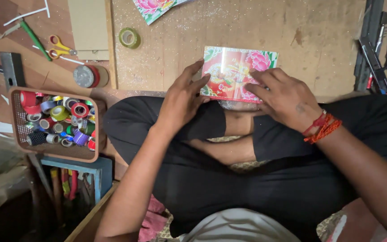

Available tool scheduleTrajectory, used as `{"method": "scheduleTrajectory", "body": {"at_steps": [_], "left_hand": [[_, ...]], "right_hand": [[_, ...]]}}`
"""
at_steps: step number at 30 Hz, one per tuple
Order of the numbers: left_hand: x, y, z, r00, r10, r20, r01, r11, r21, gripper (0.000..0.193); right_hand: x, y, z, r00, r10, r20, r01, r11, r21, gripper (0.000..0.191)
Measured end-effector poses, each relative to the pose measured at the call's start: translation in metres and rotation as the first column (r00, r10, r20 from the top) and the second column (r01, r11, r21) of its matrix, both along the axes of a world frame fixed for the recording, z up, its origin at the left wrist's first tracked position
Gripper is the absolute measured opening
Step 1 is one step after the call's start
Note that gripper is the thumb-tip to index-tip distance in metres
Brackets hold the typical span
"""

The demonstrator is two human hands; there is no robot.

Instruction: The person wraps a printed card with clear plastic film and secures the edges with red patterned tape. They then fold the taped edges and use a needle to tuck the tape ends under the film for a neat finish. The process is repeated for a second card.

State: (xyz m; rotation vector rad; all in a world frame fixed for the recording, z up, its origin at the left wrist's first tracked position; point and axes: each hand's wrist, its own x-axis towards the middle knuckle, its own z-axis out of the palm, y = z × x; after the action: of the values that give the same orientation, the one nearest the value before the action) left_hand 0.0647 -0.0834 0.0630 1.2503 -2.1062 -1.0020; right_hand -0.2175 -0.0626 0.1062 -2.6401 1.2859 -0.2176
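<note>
While the person sits cross-legged at the lower middle of the frame, both hands rest on a glossy red card with pink flowers and green corners (236, 71), which lies flat on the wooden tabletop (319, 36) just above the knees, in the upper middle of the frame. The left hand (182, 101) lies on the card's left edge, fingers stretched and spread, fingertips pressing down on the card rather than closed around it. The right hand (285, 98) covers the card's lower right part, fingers extended toward the left and flat on the surface; red thread bands (322, 127) circle its wrist. Neither hand is clenched; whether any finger curls under the card's edge cannot be told. At the left of the frame, a brown basket (15, 121) holds many small rolls of coloured tape. Above it, a grey and red tape roll (86, 76) lies on the tabletop, and a green tape roll (129, 37) sits further up, well apart from the card. Scissors with yellow and orange handles (59, 46) lie at the upper left, beside a green pencil (35, 39) and a plain cardboard sheet (88, 27). A second flowered sheet (153, 8) shows partly at the top edge. Dark tools (377, 49) lie at the upper right edge. Glitter specks are scattered over the tabletop near the card.
</note>
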Motion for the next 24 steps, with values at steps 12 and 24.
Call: {"method": "scheduleTrajectory", "body": {"at_steps": [12,24], "left_hand": [[0.029,-0.002,0.005,0.994,-0.103,-0.047,0.104,0.995,0.01,0.055],[0.05,-0.003,-0.006,0.981,-0.087,-0.173,0.106,0.989,0.101,0.058]], "right_hand": [[0.084,-0.012,-0.002,0.994,-0.105,0.01,0.105,0.991,-0.084,0.051],[0.151,-0.005,-0.01,0.946,-0.314,0.077,0.316,0.949,-0.018,0.051]]}}
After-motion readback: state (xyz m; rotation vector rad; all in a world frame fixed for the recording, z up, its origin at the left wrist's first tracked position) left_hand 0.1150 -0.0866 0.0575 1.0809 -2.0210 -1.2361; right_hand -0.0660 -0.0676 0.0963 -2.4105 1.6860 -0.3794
